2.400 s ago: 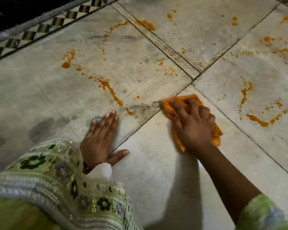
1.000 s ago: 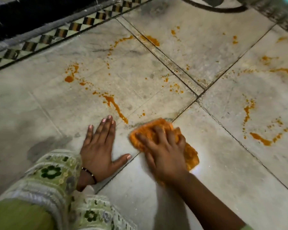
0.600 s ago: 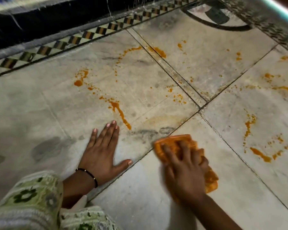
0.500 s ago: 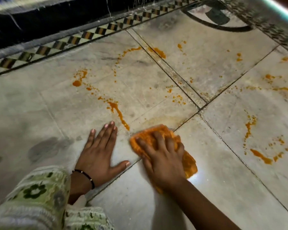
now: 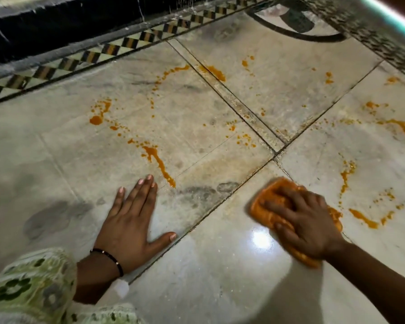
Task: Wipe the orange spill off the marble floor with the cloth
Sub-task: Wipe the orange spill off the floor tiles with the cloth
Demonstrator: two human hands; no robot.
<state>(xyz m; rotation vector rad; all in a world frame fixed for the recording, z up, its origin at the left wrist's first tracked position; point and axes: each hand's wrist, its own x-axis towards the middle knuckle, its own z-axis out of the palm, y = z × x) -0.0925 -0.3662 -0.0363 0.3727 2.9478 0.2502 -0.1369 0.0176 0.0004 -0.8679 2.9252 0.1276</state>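
Note:
An orange cloth (image 5: pixel 263 206) lies bunched on the marble floor (image 5: pixel 215 272), just right of a tile joint. My right hand (image 5: pixel 310 222) presses down on it with fingers spread over the top. My left hand (image 5: pixel 131 220) rests flat on the floor to the left, fingers straight, thumb out. An orange spill streak (image 5: pixel 159 162) runs just beyond my left fingertips, with drops trailing to a blob (image 5: pixel 95 119). More orange spill (image 5: pixel 362 218) lies right of the cloth, and splashes (image 5: pixel 216 72) dot the far tiles.
A checkered inlay border (image 5: pixel 103 51) and a dark wall base (image 5: pixel 56 22) run along the far left. A patterned band (image 5: pixel 384 43) edges the far right. Grey smudges (image 5: pixel 204 190) mark the tile between my hands. My green floral sleeve (image 5: pixel 28 288) fills the lower left.
My right hand has slid the cloth to the right, away from my left hand and across the tile joint. The left hand stays planted in place.

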